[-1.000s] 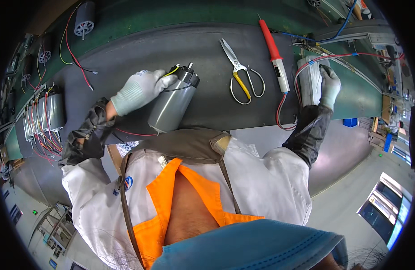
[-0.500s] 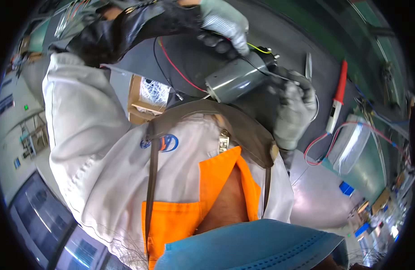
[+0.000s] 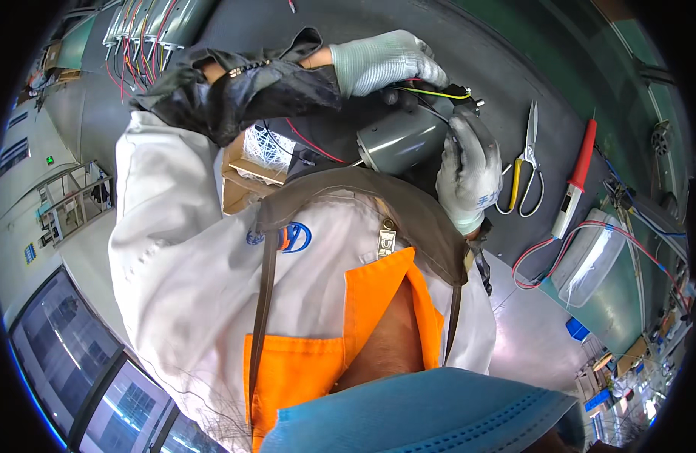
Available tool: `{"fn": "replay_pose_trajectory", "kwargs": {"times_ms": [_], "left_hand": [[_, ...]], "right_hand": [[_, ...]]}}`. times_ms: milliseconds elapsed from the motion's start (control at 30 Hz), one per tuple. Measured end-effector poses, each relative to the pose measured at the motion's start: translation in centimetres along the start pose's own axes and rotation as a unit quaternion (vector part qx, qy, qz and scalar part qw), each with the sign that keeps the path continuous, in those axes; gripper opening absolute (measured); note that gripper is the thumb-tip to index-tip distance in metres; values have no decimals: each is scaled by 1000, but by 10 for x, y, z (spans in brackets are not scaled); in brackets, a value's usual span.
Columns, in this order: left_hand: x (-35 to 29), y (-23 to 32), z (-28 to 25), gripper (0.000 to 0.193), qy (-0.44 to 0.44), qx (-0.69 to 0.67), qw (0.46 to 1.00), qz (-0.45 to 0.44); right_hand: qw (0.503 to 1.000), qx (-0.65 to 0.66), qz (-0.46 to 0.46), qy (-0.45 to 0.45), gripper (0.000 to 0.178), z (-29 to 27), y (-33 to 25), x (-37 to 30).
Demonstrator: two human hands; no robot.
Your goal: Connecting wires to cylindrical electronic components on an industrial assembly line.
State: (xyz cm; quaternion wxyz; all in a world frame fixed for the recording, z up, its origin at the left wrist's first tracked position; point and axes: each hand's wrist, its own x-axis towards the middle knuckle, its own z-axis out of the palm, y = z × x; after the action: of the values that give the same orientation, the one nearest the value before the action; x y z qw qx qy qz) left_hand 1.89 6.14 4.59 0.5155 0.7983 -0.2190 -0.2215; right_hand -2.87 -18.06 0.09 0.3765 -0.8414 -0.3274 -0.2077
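A grey cylindrical motor [image 3: 401,140] lies tilted in front of my chest, its dark end toward the upper right. My left hand [image 3: 387,65], in a grey-white glove with dark fingertips, curls over the wires at that end; what its fingers pinch is hidden. A yellow-green wire [image 3: 441,93] runs out beside those fingertips. My right hand [image 3: 469,167], gloved too, is at the motor's right end, its fingers closed on a black wire [image 3: 435,114]. A red wire [image 3: 311,140] trails left from the motor.
Scissors [image 3: 527,162] with yellow on one handle lie right of my right hand. Beyond are a red-and-white handled tool [image 3: 576,181] on a cable and a clear plastic box [image 3: 589,260]. A cardboard box [image 3: 238,185] stands left. Several more motors [image 3: 170,23] are at upper left.
My right hand has moved left and in against the motor's end, so the scissors are now uncovered. My left hand has shifted slightly. The view has moved, bringing the row of motors in.
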Motion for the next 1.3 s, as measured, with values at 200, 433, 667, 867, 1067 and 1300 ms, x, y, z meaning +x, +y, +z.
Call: {"fn": "replay_pose_trajectory", "kwargs": {"times_ms": [200,433,667,867,1067,1300], "left_hand": [[6,-1,1,37,18,-57,996,-71],[13,34,-28,54,-143,219,930,-259],[-6,-28,-6,60,32,58,992,110],[13,0,35,30,187,-249,922,-229],[19,-1,48,26,178,-169,961,-130],[23,-1,56,26,188,-106,971,-107]], "right_hand": [[999,-9,-26,-20,38,-4,2,9],[983,-75,-121,-119,42,-5,-8,13],[987,-102,-72,-99,41,-3,-11,13],[817,422,390,39,21,-10,-10,43],[787,462,401,79,29,-18,2,52],[790,433,434,-13,44,-31,13,56]]}}
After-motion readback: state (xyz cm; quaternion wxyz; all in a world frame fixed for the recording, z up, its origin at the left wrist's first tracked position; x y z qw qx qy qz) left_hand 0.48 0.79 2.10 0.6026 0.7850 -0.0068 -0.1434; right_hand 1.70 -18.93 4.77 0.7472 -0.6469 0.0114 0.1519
